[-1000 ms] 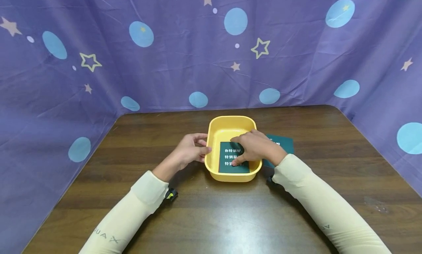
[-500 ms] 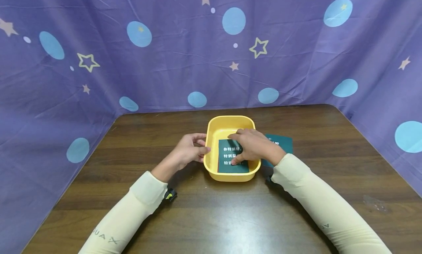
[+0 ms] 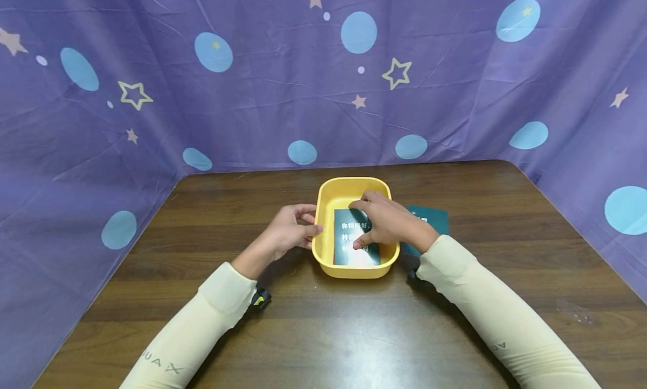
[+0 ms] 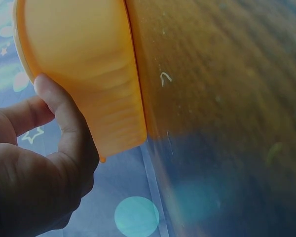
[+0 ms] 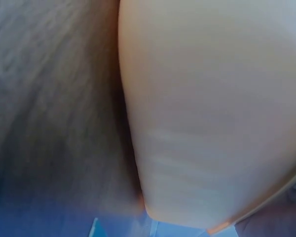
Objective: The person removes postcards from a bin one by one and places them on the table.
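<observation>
A yellow plastic tray (image 3: 352, 272) stands on the table, its outer wall (image 4: 89, 64) filling much of the left wrist view. At its left rim my left hand (image 3: 293, 226) pinches the wall, thumb on the rim and fingers outside. Inside lies a dark green card (image 3: 343, 254) with white printed characters and glare on its near part. My right hand (image 3: 389, 219) reaches over the right rim and grips this card, thumb on its face and fingers at its far edge. In the right wrist view the tray wall hides nearly all of that hand.
A second green card (image 3: 427, 212) lies on the table right of the tray, partly under the right wrist. The brown wooden table (image 3: 242, 333) meets a purple curtain (image 3: 263, 97) at the back and sides. Black wrist straps show below both cuffs.
The card's far edge has shifted slightly away from me, and glare has spread over its near part. The right fingers have risen slightly. The left hand and the tray stay in place.
</observation>
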Demonstrator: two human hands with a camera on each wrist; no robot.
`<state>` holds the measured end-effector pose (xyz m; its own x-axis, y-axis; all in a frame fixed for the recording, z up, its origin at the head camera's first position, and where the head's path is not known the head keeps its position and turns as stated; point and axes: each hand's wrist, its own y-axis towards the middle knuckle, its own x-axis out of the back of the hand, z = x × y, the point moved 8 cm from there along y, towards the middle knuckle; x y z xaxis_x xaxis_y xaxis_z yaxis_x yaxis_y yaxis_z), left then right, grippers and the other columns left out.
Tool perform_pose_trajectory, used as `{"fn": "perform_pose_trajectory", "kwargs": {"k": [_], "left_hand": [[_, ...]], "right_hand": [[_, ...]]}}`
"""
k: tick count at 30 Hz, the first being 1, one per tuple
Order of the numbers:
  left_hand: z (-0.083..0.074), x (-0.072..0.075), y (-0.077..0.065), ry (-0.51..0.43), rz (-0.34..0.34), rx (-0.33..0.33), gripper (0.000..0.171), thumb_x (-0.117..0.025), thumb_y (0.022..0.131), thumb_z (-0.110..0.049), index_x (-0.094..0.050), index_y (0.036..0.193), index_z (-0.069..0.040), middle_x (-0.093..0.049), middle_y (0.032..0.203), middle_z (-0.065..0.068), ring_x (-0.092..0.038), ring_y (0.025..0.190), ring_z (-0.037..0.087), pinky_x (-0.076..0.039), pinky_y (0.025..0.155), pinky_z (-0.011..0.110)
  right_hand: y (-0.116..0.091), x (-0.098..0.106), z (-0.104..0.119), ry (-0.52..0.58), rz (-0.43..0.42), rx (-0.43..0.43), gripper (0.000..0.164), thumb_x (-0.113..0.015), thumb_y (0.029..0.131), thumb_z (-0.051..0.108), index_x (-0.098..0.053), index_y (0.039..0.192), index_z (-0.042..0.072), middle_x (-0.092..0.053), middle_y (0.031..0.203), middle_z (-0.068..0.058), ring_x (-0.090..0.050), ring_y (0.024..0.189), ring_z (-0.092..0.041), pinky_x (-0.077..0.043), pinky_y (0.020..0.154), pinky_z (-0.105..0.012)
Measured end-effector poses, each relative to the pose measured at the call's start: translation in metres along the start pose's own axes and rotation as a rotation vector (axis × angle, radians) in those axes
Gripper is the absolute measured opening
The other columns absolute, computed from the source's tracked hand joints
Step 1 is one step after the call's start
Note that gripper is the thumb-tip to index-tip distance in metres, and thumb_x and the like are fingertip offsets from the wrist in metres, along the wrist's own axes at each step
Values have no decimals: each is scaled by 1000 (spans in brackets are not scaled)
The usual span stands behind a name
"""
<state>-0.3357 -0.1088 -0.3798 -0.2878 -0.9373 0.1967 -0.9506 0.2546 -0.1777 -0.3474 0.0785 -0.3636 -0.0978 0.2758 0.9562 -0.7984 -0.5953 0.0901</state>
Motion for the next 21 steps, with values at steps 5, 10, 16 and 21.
{"fn": "perform_pose_trajectory", "kwargs": {"k": [5,10,16,21], "left_hand": [[0,1,1,9,0,-2,60,-69,93,7,-45,148,7,-54,105,13,-65,72,23,-62,58,30],[1,1,2,12,1,-4,60,-69,92,6,-45,148,7,-54,106,14,-65,72,24,-62,58,30],[0,0,1,16,-1,-5,60,-69,92,6,-46,147,7,-55,106,14,-66,72,24,-62,58,31],[-1,1,0,18,-7,1,59,-69,92,7,-46,147,6,-55,106,14,-66,74,25,-64,62,35]], "right_hand": [[1,3,-2,72,-11,-6,81,-87,80,48,-55,144,11,-51,124,-7,-54,105,-22,-54,90,-40],[1,8,-1,116,-53,31,69,-85,86,34,-56,142,7,-51,124,-10,-57,105,-23,-54,94,-40],[1,13,2,89,-97,63,66,-83,88,31,-55,141,4,-57,128,-14,-57,113,-26,-53,99,-45],[-1,19,7,93,-131,69,53,-76,95,21,-55,140,3,-59,128,-15,-57,114,-28,-52,100,-46]]}}
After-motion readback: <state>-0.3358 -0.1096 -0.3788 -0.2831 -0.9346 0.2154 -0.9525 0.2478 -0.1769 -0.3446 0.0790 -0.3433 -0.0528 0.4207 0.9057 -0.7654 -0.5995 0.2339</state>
